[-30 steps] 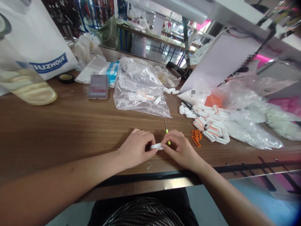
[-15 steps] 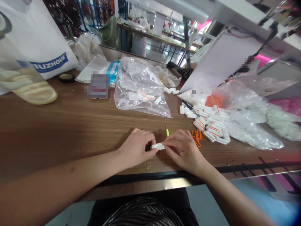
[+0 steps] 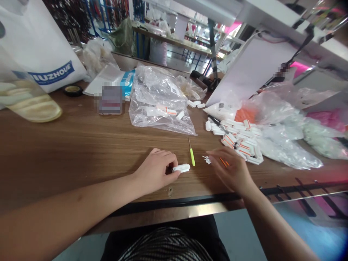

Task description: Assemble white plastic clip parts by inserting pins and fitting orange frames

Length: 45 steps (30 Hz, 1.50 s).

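The left hand [image 3: 154,171] is pinching a white plastic strip [image 3: 181,168] at its near end, the strip's long axis running sideways across the wooden surface [image 3: 67,152] toward the right hand [image 3: 231,168], which is hovering open, holding nothing visible, past a yellow-handled pick [image 3: 192,157]

Phone [image 3: 110,100] blurred past reading

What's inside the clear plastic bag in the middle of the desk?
The clear plastic bag holds white rectangular plastic pieces with orange trim. A white barcode label shows higher up. Creased, glaring film hides the upper part, so any other contents can't be seen.
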Motion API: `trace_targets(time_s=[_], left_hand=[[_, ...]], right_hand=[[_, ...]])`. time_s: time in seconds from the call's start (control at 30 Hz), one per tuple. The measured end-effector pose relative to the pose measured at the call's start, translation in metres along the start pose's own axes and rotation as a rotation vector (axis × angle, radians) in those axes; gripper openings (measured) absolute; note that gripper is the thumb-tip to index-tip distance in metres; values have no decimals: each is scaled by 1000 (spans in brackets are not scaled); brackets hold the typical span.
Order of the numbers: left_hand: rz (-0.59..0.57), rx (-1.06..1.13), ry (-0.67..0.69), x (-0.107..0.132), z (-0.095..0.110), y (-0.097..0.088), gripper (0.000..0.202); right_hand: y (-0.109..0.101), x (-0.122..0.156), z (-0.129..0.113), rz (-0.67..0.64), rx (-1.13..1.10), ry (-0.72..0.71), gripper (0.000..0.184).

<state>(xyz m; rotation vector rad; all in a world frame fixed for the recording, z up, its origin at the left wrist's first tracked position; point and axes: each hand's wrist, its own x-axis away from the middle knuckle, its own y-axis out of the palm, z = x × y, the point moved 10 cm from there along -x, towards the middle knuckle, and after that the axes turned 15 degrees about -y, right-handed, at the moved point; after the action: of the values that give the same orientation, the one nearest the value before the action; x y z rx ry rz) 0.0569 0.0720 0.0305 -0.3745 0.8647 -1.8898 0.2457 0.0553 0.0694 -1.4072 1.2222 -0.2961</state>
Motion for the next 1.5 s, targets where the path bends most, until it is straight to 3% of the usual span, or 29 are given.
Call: trace_targets(time_s=[0.1, 0.2, 0.47, 0.67, 0.77, 0.97, 1.2, 1.4, 1.5], left_hand=[[-3, 0, 8, 0, 0, 1, 14], [-11, -3, 4, 0, -1, 2, 14], [-13, -3, -4, -1, 0, 1, 14], [-17, 4, -4, -2, -1, 2, 12], [-14, 1, -8, -2, -2, 2, 12], [-20, -5, -21, -1, -3, 3, 14], [-18, -7, -6, 0, -3, 3, 15], [-7, 3, 8, 0, 0, 1, 14], [-1, 4, 10, -1, -1, 1, 14]], right_hand=[[-4, 13, 46, -148, 120, 171, 21], [3, 20, 61, -271, 76, 221, 21], [19, 19, 53, -311, 73, 195, 18], [15, 9, 39, -381, 319, -15, 17], [15, 10, 39, -436, 316, -53, 18], [6, 15, 51, -373, 215, 59, 23], [10, 20, 58, -369, 236, 232, 25], [12, 32, 81, -345, 126, 462, 22], [9, 24, 69, -265, 66, 435, 18]])
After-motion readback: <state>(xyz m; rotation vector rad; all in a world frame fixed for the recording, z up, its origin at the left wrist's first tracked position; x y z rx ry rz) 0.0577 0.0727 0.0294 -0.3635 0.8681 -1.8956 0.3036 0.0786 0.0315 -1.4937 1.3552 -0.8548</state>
